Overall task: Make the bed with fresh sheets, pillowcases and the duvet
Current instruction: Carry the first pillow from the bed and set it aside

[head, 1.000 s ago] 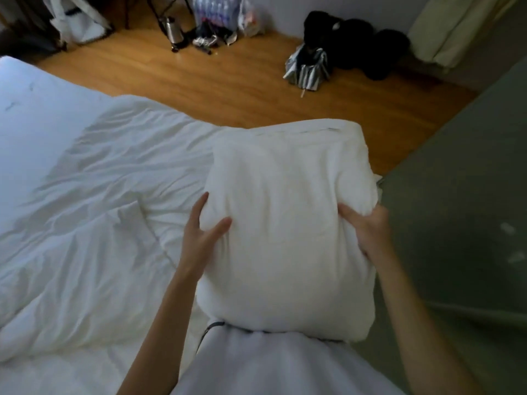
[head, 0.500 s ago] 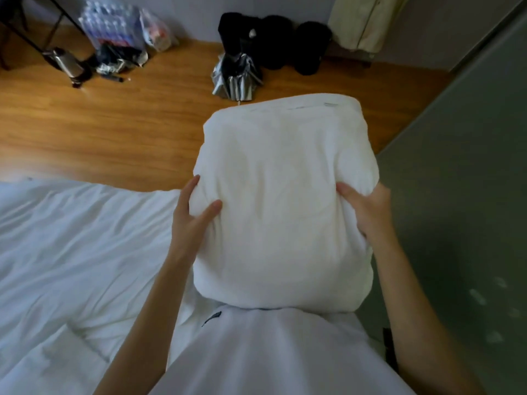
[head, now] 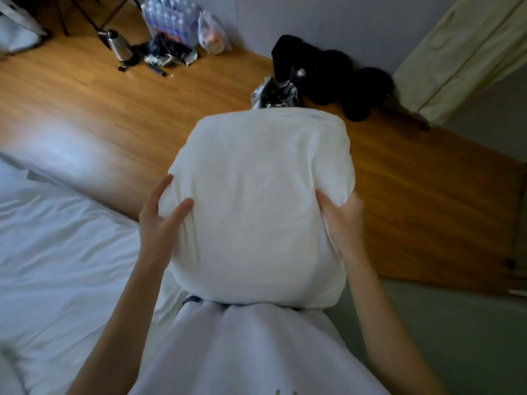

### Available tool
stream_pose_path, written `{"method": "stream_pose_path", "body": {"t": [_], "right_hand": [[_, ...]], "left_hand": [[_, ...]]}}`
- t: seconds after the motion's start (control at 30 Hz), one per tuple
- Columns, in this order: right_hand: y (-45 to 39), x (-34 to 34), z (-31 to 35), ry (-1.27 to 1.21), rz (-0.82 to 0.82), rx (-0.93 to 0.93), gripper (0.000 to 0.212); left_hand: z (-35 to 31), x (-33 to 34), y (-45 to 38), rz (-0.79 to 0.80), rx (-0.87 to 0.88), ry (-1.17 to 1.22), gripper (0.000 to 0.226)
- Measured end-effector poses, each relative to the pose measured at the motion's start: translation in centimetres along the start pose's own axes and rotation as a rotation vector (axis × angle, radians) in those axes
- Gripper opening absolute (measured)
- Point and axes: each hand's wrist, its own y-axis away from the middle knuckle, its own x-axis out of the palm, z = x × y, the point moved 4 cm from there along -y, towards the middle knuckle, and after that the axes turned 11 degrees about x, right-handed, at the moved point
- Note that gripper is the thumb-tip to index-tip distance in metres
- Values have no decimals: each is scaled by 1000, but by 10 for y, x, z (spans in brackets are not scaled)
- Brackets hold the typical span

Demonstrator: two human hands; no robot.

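We hold the pillow [head: 256,206] upright against our chest, left hand [head: 159,220] and right hand [head: 343,220] gripping its sides. Bed [head: 57,238] lies left of the pillow, wood floor [head: 114,109] beyond it with a water-bottle pack [head: 171,15] by the wall. No writing legible.

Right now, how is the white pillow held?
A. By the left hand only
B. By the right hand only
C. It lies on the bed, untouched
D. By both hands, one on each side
D: the left hand and the right hand grip opposite sides of the pillow.
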Motion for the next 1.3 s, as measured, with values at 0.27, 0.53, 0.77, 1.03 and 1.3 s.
{"method": "stream_pose_path", "body": {"t": [0.27, 0.53, 0.77, 1.03, 1.3], "right_hand": [[-135, 92, 87, 107, 171, -73, 28], [-250, 232, 223, 118, 250, -158, 32], [-308, 358, 330, 153, 343, -233, 62], [-386, 557, 420, 231, 571, -302, 32], [-447, 763, 564, 335, 848, -456, 35]], "left_hand": [[12, 8, -110, -218, -78, 23, 49], [15, -26, -302, -287, -79, 75, 53], [13, -88, -422, -414, -127, 73, 53], [49, -148, -539, -669, -273, 35, 57], [38, -210, -686, -991, -352, 53, 55]]}}
